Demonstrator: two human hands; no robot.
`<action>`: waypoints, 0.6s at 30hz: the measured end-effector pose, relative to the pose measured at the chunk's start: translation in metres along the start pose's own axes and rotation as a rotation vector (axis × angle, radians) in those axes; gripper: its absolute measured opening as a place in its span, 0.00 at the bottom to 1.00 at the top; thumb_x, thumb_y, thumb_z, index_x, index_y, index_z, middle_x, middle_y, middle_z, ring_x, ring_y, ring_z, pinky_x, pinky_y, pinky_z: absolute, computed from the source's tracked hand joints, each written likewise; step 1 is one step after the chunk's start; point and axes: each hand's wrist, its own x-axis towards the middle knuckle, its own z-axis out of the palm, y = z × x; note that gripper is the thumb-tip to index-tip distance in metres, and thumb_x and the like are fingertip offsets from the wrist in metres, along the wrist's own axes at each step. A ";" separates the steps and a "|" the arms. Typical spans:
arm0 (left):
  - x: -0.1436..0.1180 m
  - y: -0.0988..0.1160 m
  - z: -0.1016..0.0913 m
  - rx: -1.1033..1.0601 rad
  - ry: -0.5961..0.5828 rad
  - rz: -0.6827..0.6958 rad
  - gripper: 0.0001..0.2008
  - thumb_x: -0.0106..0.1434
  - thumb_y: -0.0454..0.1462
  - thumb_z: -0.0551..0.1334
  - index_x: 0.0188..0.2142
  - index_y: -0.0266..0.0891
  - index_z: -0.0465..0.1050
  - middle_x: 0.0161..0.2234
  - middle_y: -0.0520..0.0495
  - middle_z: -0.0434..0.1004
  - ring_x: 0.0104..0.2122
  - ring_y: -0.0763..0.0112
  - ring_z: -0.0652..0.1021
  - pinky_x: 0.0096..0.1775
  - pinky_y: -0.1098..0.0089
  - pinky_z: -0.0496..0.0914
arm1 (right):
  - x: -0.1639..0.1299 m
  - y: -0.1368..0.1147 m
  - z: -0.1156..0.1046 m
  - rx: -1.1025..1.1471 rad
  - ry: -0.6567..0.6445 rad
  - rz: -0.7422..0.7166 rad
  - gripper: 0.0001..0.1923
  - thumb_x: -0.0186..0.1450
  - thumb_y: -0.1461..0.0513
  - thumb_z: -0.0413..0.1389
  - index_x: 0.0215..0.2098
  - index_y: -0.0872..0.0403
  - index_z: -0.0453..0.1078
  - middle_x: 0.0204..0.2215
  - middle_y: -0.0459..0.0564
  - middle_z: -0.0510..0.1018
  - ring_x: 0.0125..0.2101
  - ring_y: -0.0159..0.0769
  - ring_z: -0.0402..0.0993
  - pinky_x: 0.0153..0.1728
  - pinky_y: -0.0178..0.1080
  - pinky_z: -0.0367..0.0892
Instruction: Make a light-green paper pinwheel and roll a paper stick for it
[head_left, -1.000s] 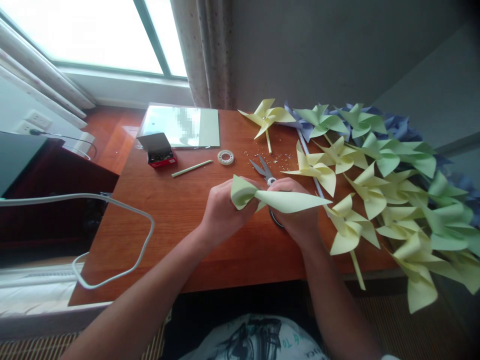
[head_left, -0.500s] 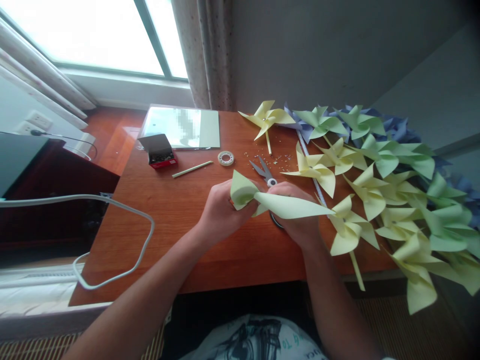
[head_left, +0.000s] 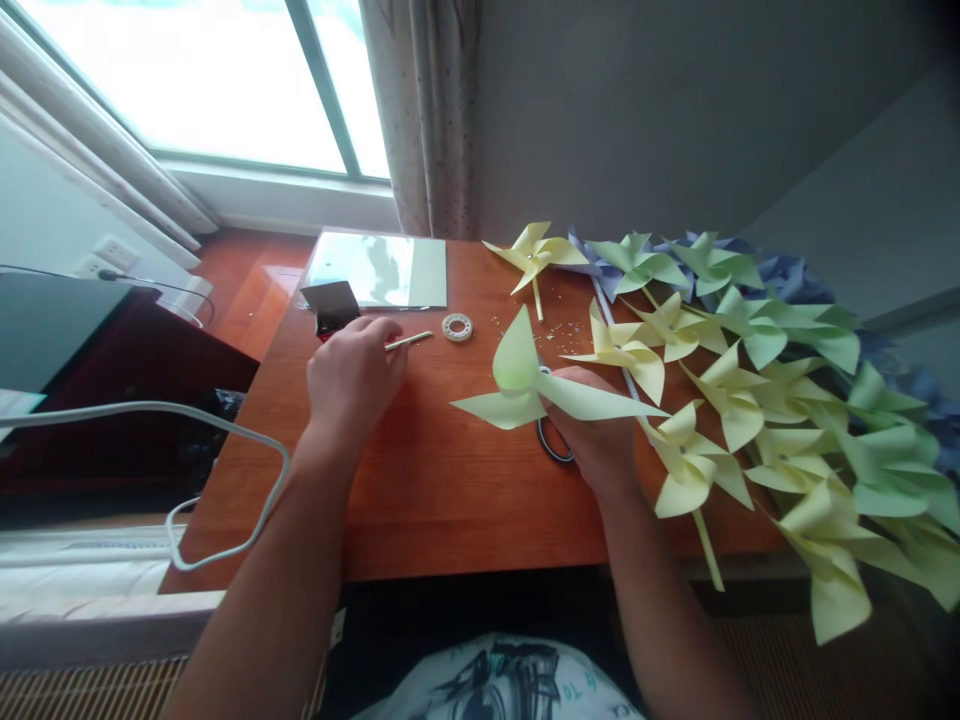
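Near the tabletop's far edge, left hand (head_left: 352,378) pinched a pale paper stick (head_left: 409,341); right hand (head_left: 592,430) gripped a yellow-green paper pinwheel (head_left: 540,390), fingers mostly hidden.

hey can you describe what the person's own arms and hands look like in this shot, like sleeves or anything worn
Both forearms are bare with no sleeves in view. The left hand and right hand wear no gloves; no rings, watch or bracelet can be seen. At the bottom edge a pale garment with a dark printed graphic shows.
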 end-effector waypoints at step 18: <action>-0.009 -0.015 -0.013 0.226 -0.166 0.141 0.15 0.73 0.38 0.48 0.43 0.43 0.75 0.44 0.40 0.78 0.41 0.52 0.75 0.32 0.63 0.59 | 0.003 -0.005 0.002 0.062 0.023 0.041 0.07 0.59 0.64 0.65 0.36 0.47 0.76 0.28 0.48 0.83 0.25 0.44 0.79 0.22 0.43 0.76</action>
